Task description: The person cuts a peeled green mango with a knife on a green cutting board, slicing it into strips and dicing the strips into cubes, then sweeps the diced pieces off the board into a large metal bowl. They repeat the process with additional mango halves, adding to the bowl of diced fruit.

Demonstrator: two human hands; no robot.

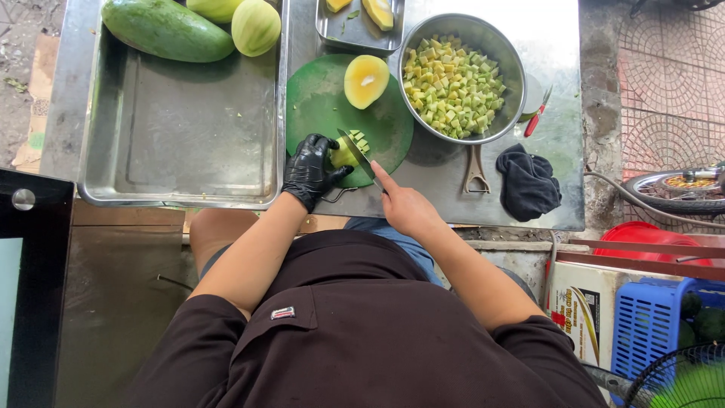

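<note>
My left hand [312, 169], in a black glove, presses a piece of yellow-green fruit [346, 154] onto a round green cutting board [317, 98]. My right hand [404, 204] grips a knife [359, 156] whose blade rests across that piece; a few cut cubes lie just beyond the blade. A peeled fruit half [366, 80] lies further back on the board. To the right stands a metal bowl [513, 60] filled with several diced fruit cubes [451, 85].
A large empty steel tray [181, 136] on the left holds whole green fruits [168, 29] at its far end. A small tray with fruit pieces [361, 24], a peeler [476, 172], a black cloth [527, 185], a red-handled tool [536, 118] and a blue crate [653, 317] are nearby.
</note>
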